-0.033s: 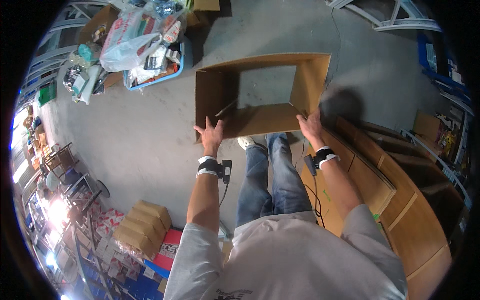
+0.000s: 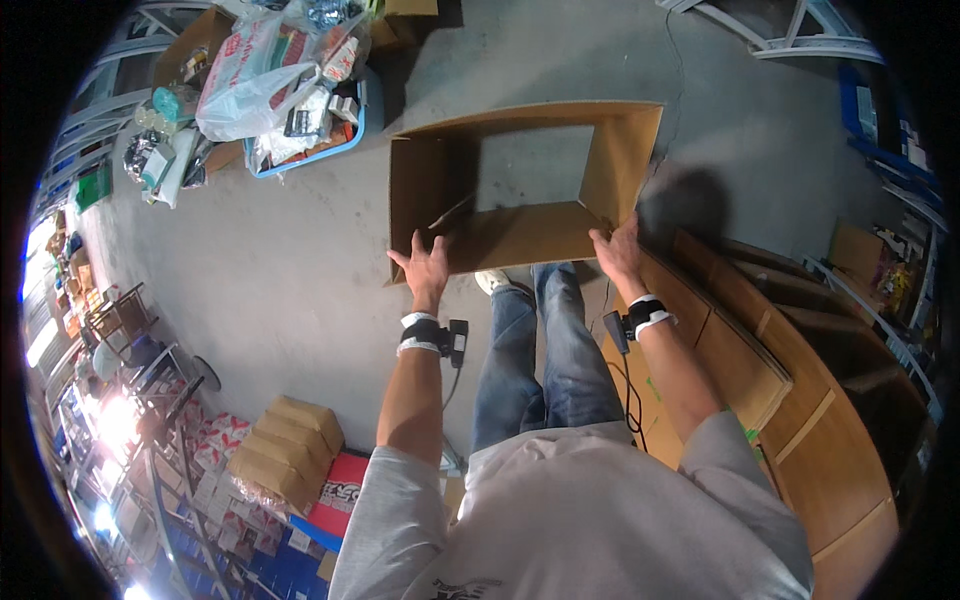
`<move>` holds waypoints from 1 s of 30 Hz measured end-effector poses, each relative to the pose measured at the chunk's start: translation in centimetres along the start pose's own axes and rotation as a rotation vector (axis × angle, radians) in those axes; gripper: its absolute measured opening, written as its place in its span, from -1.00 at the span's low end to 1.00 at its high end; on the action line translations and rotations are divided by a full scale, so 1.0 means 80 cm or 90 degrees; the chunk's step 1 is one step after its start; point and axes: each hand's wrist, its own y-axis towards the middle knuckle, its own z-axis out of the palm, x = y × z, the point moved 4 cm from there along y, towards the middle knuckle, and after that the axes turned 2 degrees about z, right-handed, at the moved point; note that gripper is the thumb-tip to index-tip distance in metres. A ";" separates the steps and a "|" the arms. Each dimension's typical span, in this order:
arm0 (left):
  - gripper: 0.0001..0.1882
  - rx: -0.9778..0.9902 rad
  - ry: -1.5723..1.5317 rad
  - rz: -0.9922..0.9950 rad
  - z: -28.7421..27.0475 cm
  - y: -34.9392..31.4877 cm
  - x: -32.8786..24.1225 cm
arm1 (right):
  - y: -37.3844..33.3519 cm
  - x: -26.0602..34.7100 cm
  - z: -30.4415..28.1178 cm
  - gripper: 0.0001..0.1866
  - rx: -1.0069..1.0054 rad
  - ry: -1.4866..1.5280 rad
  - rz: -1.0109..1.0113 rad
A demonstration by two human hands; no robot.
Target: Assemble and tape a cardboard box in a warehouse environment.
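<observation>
We hold an open-ended cardboard box [image 2: 525,232] above the floor [image 2: 280,280], well in from its cluttered left edge — our left hand [image 2: 426,272] splayed, gripping the box's near left corner, our right hand [image 2: 619,254] half-curled around its near right corner.

One open-ended carton [image 2: 530,235], two wristbands [image 2: 422,335], one white shoe [image 2: 489,282]

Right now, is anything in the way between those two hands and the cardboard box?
Nothing visible: the left hand and right hand are both directly on the cardboard box, at its two near corners.
</observation>
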 end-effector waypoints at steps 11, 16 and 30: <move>-0.25 -0.110 -0.361 -0.020 -0.061 -0.036 0.016 | -0.026 0.031 0.021 0.22 0.258 -0.082 0.048; -0.29 -0.057 -0.344 0.023 -0.052 -0.050 0.007 | -0.015 0.034 0.050 0.26 0.175 -0.185 -0.091; -0.32 0.292 -0.308 0.041 0.078 0.046 0.008 | 0.000 0.030 0.112 -0.02 0.421 -0.457 -0.103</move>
